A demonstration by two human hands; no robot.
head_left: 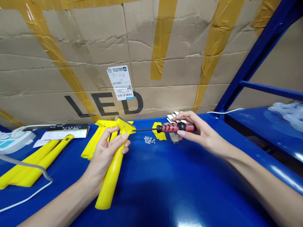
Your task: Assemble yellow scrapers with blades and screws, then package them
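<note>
My left hand [113,143] is wrapped round a yellow scraper [111,179], its handle slanting down toward me and its head with a metal blade at the top. From the right, my right hand [196,129] grips the red and black handle of a screwdriver [174,127]. The screwdriver lies level, and its tip meets the side of the scraper's head. Whether a screw sits under the tip is too small to tell. Just beyond the shaft, a small heap of screws [149,140] lies on the blue table [151,189].
Yellow plates [159,131] and metal blades [174,137] lie behind the screwdriver. More yellow handles [44,164] rest at left, near a power strip [17,140] and a white cable [28,198]. A large cardboard box [146,41] stands at the back, a blue frame post [246,63] at right.
</note>
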